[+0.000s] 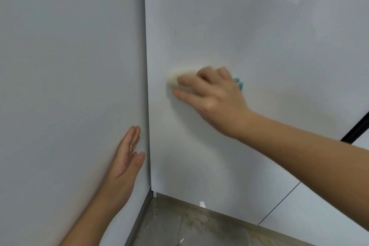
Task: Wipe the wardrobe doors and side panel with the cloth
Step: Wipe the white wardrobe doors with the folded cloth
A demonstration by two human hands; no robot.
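On the white panel (pixel 219 26), cloth (pixel 239 83) lies under right hand (pixel 215 98).

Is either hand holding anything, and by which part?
The right hand grips a cloth round its middle, ends poking out each side. The left hand holds nothing, flat on the left surface.

Head view (wide-angle) looks forward-down, close to the wardrobe panel (pixel 219 26)

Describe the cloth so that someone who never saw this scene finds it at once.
Start at the corner where two white panels meet and take the glossy panel to its right. On it, the right hand presses the cloth. It alone has colour: blurred cream past the fingertips, a teal corner beside the knuckles.
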